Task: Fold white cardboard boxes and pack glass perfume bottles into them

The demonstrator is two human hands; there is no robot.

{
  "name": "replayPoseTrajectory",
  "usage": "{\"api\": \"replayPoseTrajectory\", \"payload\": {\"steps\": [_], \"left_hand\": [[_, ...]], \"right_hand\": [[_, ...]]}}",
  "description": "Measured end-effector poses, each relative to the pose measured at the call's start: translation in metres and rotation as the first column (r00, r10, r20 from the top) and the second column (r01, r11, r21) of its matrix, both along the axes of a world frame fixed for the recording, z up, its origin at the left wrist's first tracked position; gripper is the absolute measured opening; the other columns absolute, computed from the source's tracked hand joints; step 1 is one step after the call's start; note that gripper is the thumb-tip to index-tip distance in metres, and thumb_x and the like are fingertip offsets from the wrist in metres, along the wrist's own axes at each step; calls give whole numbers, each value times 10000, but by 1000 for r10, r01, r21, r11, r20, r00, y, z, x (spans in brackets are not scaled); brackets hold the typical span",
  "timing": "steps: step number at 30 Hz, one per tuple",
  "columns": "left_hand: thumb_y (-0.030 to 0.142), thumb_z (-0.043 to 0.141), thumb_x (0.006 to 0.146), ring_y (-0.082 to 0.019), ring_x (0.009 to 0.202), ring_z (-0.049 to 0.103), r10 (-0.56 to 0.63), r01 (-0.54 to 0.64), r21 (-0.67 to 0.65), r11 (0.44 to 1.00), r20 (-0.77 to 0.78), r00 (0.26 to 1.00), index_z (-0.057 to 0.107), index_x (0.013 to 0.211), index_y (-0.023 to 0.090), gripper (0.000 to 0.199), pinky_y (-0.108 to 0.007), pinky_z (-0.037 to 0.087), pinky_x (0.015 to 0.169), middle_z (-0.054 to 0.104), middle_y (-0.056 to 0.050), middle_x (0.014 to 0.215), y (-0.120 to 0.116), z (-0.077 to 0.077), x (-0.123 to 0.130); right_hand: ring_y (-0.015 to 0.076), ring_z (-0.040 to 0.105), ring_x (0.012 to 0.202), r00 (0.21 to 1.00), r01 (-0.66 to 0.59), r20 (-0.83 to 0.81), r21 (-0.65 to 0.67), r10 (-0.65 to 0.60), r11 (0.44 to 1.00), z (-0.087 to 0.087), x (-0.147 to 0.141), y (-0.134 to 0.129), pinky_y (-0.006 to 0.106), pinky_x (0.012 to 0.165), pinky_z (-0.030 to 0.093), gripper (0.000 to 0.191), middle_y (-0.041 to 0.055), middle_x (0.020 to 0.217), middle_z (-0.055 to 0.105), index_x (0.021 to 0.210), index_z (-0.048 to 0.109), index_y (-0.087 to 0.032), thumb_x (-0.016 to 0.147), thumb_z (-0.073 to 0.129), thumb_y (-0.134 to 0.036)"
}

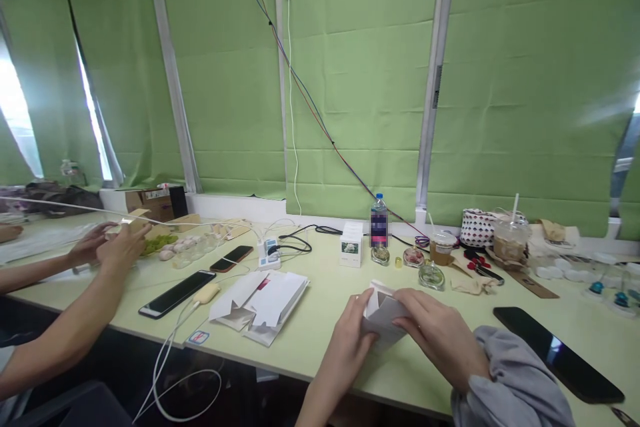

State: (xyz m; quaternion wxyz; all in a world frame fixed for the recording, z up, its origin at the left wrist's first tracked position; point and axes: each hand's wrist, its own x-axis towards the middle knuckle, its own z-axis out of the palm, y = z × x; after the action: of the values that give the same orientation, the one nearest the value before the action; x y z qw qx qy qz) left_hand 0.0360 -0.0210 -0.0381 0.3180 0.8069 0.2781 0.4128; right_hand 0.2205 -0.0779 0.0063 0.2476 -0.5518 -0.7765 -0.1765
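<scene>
Between my two hands is a small white paper box with its top flaps raised, held just above the table's front part. My left hand grips its left side, thumb toward the lower edge. The fingers of my right hand close on its right side and upper edge. Flattened white boxes lie in a loose stack to the left of my hands. Behind the held box stands a finished white box with a green picture. Small glass jars sit beyond my right hand.
A bottle, drink cups and a patterned pouch stand along the back. A black phone lies right. Two phones and a power strip are left. Another person's hands work at far left.
</scene>
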Motion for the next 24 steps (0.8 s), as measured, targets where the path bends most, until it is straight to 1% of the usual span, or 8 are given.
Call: {"api": "replayPoseTrajectory", "payload": {"steps": [2, 5, 9, 13, 16, 19, 21, 24], "left_hand": [[56, 490, 770, -230, 1151, 479, 5, -5, -16, 1000, 19, 1000, 380, 1369, 296, 654, -374, 401, 993, 512, -61, 1227, 0, -2, 1], [66, 512, 767, -230, 1173, 472, 28, -27, -27, 999, 43, 999, 395, 1361, 296, 647, -374, 389, 1013, 515, -56, 1241, 1, -7, 3], [81, 529, 763, -223, 1143, 497, 61, -58, -54, 997, 58, 996, 399, 1358, 295, 645, -382, 419, 985, 525, -54, 1230, 6, -15, 4], [102, 535, 772, -220, 1188, 482, 97, -86, -99, 991, 110, 989, 393, 1363, 291, 636, -390, 430, 987, 501, -56, 1284, 11, -26, 5], [130, 537, 793, -222, 1189, 488, 129, -113, -113, 987, 147, 981, 392, 1361, 286, 607, -384, 460, 949, 499, -62, 1298, 14, -30, 6], [165, 526, 823, -227, 1201, 488, 136, -122, -99, 988, 153, 979, 392, 1362, 273, 566, -387, 467, 943, 494, -78, 1314, 17, -30, 4], [183, 508, 842, -235, 1235, 470, 129, -117, -85, 989, 154, 980, 389, 1367, 262, 545, -398, 457, 965, 477, -89, 1343, 20, -29, 1], [198, 482, 860, -238, 1288, 428, 95, -85, -74, 994, 145, 985, 359, 1393, 266, 551, -403, 438, 1004, 432, -93, 1400, 26, -31, -5]], "right_hand": [[237, 685, 888, 998, 14, 60, 4, -14, 1000, -3, -3, 2, 319, 605, 564, 118, 60, 1039, 703, 974, 588, -219, 883, 523, -180], [239, 692, 859, 990, 14, 138, -8, -12, 1000, -8, -8, 7, 320, 581, 555, 163, 50, 990, 719, 979, 595, -209, 862, 533, -114], [235, 679, 951, 984, -53, 172, 67, 41, 996, -16, -12, 13, 331, 709, 557, 281, 55, 1062, 722, 979, 615, -200, 828, 489, 0], [249, 664, 1008, 980, -54, 198, 109, 31, 993, -25, -18, 19, 371, 747, 552, 337, 79, 1162, 694, 939, 644, -177, 807, 431, 49], [265, 613, 1127, 977, -51, 210, 111, 26, 992, -34, -25, 23, 413, 843, 536, 413, 115, 1270, 628, 1105, 627, -139, 819, 392, 44], [280, 538, 1223, 978, 1, 208, 118, -26, 993, -44, -33, 27, 471, 924, 499, 521, 127, 1365, 534, 1302, 520, -128, 829, 369, 30], [294, 476, 1279, 973, 32, 223, 104, -55, 994, -51, -37, 30, 499, 950, 480, 568, 117, 1434, 449, 1380, 443, -155, 833, 412, -7], [315, 378, 1345, 966, 76, 238, 97, -97, 992, -64, -40, 37, 542, 986, 445, 654, 88, 1516, 296, 1449, 338, -196, 829, 533, -120]]}}
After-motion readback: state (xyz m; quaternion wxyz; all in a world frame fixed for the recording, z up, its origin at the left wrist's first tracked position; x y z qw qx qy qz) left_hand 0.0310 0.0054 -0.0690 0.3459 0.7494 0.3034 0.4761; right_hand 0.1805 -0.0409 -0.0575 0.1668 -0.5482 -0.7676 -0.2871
